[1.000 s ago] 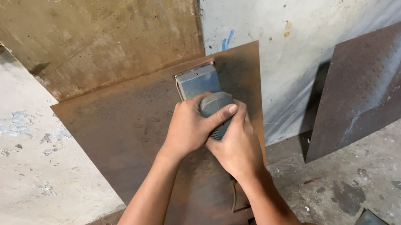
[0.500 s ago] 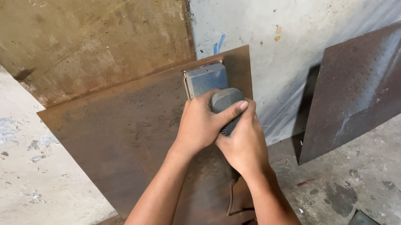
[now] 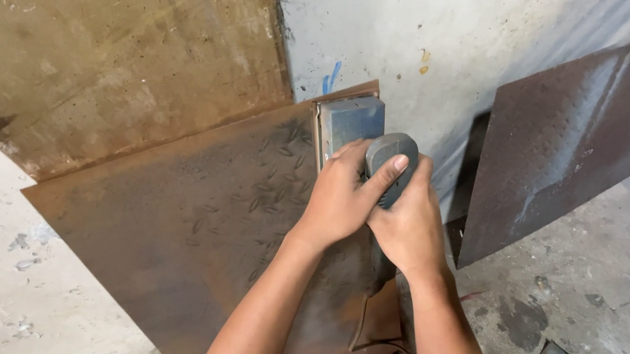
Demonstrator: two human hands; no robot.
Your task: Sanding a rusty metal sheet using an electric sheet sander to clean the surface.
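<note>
Head cam | both hands wrapped tight on a grey rounded power sander (image 3: 377, 163), left hand (image 3: 341, 198) over the top, right hand (image 3: 409, 222) gripping from below | sander pressed on a rusty brown checker-pattern steel sheet (image 3: 186, 223), far right corner | another dark plate (image 3: 572, 140) leans right

The concrete floor (image 3: 627, 276) is grey, stained and gritty, with dark patches near its lower right. A large rusty checker-pattern steel plate (image 3: 179, 232) stands on its lower edge on the floor and leans back against the wall. To the right, well apart from it, a second dark steel plate (image 3: 572, 140) rests tilted on the same floor.
</note>
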